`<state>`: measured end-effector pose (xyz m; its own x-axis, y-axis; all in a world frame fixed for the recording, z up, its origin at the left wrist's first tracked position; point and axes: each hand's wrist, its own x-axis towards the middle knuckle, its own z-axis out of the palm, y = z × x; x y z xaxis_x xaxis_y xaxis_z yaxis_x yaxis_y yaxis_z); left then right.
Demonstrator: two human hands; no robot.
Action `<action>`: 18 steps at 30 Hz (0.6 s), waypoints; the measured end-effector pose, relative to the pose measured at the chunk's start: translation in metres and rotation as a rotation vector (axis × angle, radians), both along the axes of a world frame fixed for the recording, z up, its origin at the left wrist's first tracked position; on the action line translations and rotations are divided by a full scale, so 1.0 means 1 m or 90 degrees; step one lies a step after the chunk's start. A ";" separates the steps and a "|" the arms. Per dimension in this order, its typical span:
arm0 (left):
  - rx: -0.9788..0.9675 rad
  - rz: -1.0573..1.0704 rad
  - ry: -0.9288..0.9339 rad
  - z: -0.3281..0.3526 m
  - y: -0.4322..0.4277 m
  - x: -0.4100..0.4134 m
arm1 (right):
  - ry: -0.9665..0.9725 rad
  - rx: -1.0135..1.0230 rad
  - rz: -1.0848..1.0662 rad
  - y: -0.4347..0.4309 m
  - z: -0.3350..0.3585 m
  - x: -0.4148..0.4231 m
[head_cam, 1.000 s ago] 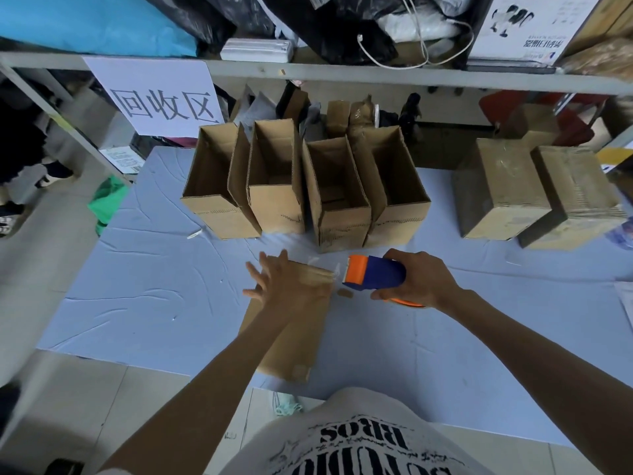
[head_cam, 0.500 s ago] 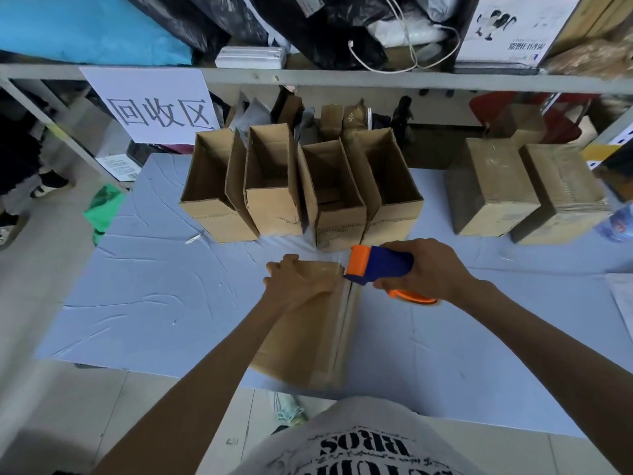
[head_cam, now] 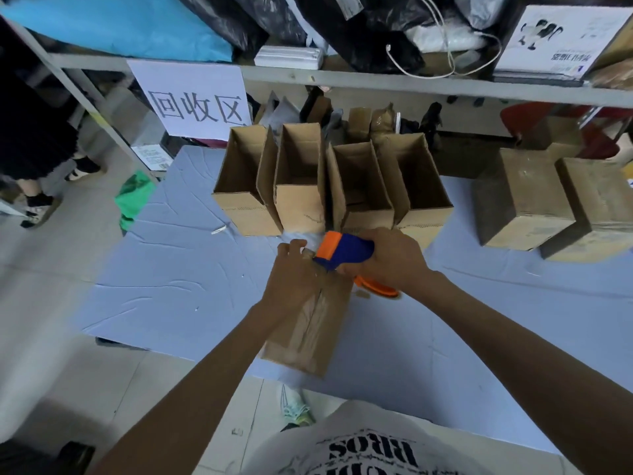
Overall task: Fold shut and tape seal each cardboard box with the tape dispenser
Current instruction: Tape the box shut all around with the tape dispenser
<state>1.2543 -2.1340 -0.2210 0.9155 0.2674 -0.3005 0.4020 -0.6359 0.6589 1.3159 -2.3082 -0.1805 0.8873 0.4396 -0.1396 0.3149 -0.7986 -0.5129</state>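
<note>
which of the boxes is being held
The box nearest the person, under the left hand and tape dispenser; the four open boxes and two closed ones stand behind it.

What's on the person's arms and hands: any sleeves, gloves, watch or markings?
Nothing worn on either. The left hand and right hand are bare: no gloves, and no rings or watch that I can see. The left forearm and right forearm are uncovered, with no sleeve edge in view. The only clothing that shows is a white T-shirt with black printed lettering.
</note>
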 end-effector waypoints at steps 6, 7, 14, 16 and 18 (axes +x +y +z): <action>0.219 0.028 -0.008 -0.003 -0.021 -0.016 | -0.013 -0.033 -0.009 0.025 0.002 0.000; 0.246 0.019 -0.004 -0.004 -0.021 -0.017 | -0.010 -0.037 -0.004 0.027 0.002 0.001; 0.317 -0.041 0.017 -0.013 -0.009 -0.018 | 0.024 -0.063 -0.006 0.032 -0.003 0.007; 0.294 -0.043 0.029 -0.013 -0.004 -0.016 | 0.030 -0.066 0.002 0.026 -0.003 0.006; 0.277 -0.036 0.034 -0.014 0.000 -0.015 | 0.034 -0.067 0.013 0.014 -0.003 0.003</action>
